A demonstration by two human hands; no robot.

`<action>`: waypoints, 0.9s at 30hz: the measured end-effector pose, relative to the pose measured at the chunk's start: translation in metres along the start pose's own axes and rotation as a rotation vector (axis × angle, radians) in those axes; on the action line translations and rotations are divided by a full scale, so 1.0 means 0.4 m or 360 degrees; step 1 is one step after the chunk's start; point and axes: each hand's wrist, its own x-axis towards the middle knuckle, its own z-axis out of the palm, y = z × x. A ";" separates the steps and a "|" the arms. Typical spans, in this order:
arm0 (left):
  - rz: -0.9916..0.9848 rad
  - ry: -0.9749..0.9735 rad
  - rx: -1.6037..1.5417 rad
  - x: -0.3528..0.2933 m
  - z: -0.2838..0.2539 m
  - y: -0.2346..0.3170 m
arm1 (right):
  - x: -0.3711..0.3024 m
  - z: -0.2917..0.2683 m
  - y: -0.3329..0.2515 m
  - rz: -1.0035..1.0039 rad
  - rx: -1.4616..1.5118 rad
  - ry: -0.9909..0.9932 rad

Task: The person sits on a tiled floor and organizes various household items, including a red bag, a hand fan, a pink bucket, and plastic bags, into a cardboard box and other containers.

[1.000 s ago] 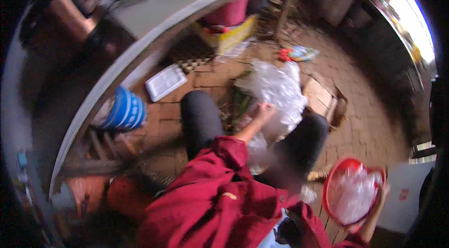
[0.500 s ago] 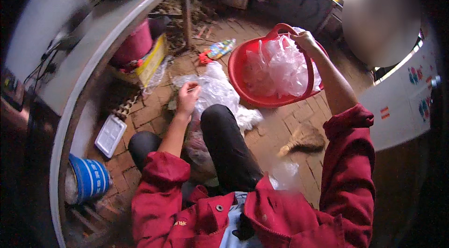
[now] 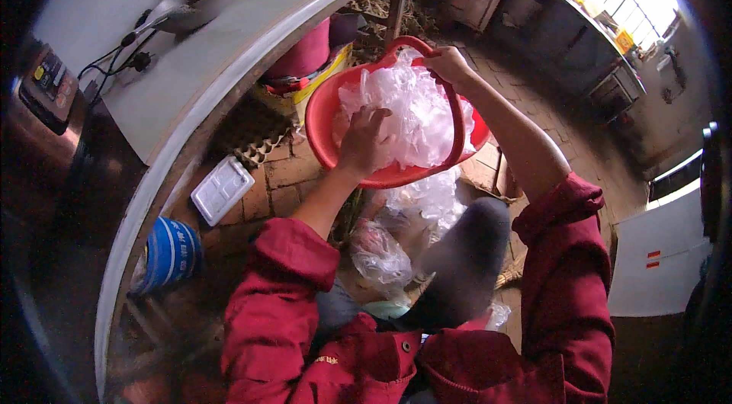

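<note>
A red plastic basket [image 3: 324, 129] with an arched handle is held up off the floor in front of me, filled with crumpled clear and white plastic bags [image 3: 418, 110]. My right hand [image 3: 450, 68] grips the handle at its far side. Over the basket's near left part is my left hand [image 3: 364, 143], its fingers apart and against the bags; its fingertips partly blend into the plastic. Below the basket, more plastic bags [image 3: 381, 255] lie on the floor between my knees, some with contents I cannot make out.
To the left runs a long table [image 3: 252, 42] with a metal wok [image 3: 202, 4] and cables. Under it are a pink bucket [image 3: 305, 49], egg cartons [image 3: 263, 149], a white foam tray [image 3: 222, 189] and a blue bucket [image 3: 174, 251]. A counter [image 3: 568, 11] stands at the far right.
The basket has come left and nearer, over the bags on the floor. My left hand has gone from above the floor bags to the bags in the basket; my right hand keeps the handle.
</note>
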 end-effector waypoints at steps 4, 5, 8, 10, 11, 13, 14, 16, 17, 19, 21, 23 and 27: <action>-0.0007 0.0124 0.0220 0.010 -0.054 -0.017 | -0.051 0.045 -0.103 -0.0497 -0.0433 -0.0100; 0.0035 0.0220 0.0223 0.035 -0.080 0.003 | -0.068 0.051 -0.114 -0.0624 -0.0424 -0.0171; 0.0027 0.0368 0.0376 0.085 -0.118 0.028 | -0.097 0.105 -0.147 -0.1227 -0.0579 -0.0183; 0.0120 0.0431 0.0511 0.101 -0.143 0.022 | -0.152 0.127 -0.196 -0.1268 -0.0818 -0.0496; 0.0139 0.0380 0.0520 0.096 -0.150 0.000 | -0.192 0.145 -0.200 -0.1200 -0.0840 -0.0501; -0.0320 -0.0019 0.0345 0.089 -0.142 -0.007 | -0.224 0.147 -0.163 -0.1360 -0.0716 -0.0591; -0.0323 -0.0031 0.0161 0.088 -0.148 0.023 | -0.227 0.147 -0.139 -0.1220 -0.0897 -0.0588; -0.0306 0.0117 0.0288 0.073 -0.125 0.039 | -0.244 0.126 -0.110 -0.1662 -0.0852 -0.0048; -0.0469 0.0129 0.0346 0.057 -0.117 0.023 | -0.281 0.114 -0.139 -0.1656 -0.0842 0.0256; -0.0679 0.0112 0.0287 0.035 -0.114 0.011 | -0.364 0.105 -0.145 -0.1368 -0.0851 0.0612; -0.0870 -0.0065 0.0000 0.042 -0.114 0.047 | -0.384 0.142 0.019 -0.1079 -0.1082 0.0195; -0.0873 -0.0114 -0.0189 0.020 -0.114 0.039 | -0.395 0.221 0.108 -0.0748 -0.1271 -0.0126; -0.0942 -0.0278 -0.0545 -0.016 -0.101 0.047 | -0.267 0.291 0.084 -0.0385 -0.1209 -0.0020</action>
